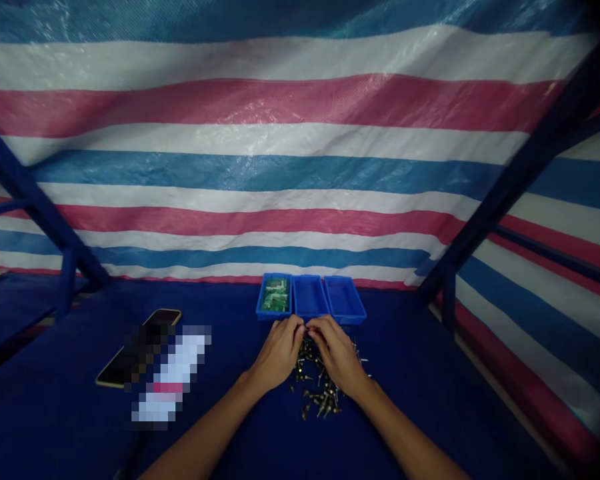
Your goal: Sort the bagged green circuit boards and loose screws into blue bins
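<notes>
My left hand (279, 352) and my right hand (336, 352) rest on a dark blue table, fingertips pinched together and meeting over the far end of a pile of small brass-coloured metal parts (316, 393). What sits between the fingertips is too small to make out. Just beyond the hands stand three blue trays side by side. The left tray (274, 295) holds green circuit boards. Nothing shows in the middle tray (309, 297) or the right tray (345, 299).
A phone (130, 357) lies face up at the left of the table, beside a blurred white and pink object (173, 373). A striped blue, white and pink tarpaulin (280, 147) hangs behind, held by dark blue frame bars (510, 180).
</notes>
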The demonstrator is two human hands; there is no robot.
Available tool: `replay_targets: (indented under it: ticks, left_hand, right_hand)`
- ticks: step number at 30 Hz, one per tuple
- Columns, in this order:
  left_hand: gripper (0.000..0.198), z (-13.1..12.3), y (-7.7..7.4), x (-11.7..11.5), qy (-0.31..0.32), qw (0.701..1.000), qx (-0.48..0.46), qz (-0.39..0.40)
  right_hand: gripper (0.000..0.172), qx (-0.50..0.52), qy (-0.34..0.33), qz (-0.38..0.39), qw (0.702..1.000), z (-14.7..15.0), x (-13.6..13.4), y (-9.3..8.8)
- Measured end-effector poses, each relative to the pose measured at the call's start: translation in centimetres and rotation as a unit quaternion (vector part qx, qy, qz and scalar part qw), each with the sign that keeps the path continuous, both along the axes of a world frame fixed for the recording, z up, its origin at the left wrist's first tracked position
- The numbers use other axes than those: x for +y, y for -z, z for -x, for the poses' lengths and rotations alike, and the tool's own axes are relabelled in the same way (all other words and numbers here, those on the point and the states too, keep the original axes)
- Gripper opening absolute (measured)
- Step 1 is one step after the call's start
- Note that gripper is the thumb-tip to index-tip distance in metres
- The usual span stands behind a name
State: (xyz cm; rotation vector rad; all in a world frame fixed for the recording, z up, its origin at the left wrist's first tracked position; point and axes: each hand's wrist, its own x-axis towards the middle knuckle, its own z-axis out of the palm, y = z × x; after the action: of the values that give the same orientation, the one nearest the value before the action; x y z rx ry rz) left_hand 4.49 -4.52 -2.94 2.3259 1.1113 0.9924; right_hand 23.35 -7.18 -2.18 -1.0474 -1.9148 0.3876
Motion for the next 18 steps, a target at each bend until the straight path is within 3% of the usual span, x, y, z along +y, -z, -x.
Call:
replay_targets:
  ticks: [7,18]
  left_hand:
    - [0.033,-0.01,-0.32,-0.07,0.009,1.000,0.014,0.004]
    - [0.026,0.04,-0.52,-0.36,0.031,0.999,-0.005,0.022]
  right_hand:
    - [0.031,-0.004,0.001,-0.007,1.000,0.09,-0.02,0.04]
    - [0.033,-0.007,-0.002,-0.003,1.000,0.03,-0.09,-0.08]
